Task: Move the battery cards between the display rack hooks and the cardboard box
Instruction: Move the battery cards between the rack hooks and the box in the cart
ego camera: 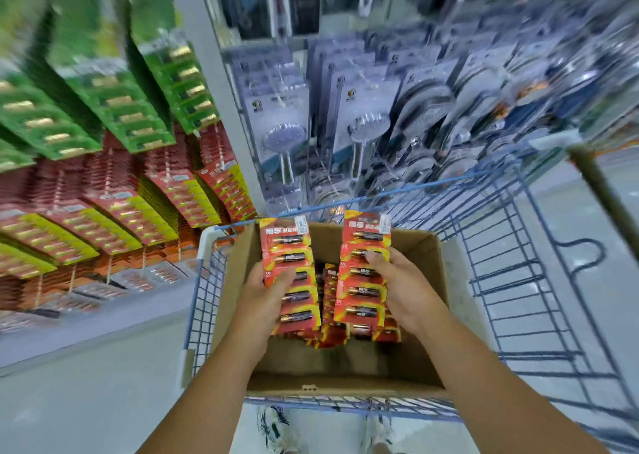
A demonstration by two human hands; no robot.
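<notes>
two battery card stacks (290, 273) (364, 273) over cardboard box (420, 246), long axes running away from person, hang-tabs far. left hand (262, 301) grips left stack's near-left side; right hand (403, 287) grips right stack's right edge.

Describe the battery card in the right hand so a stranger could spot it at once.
Find the blue wire cart and the cardboard box standing in it. Above the box two red battery cards are held up side by side. The one meant is the battery card gripped by the right hand, nearer the shower heads.
</notes>
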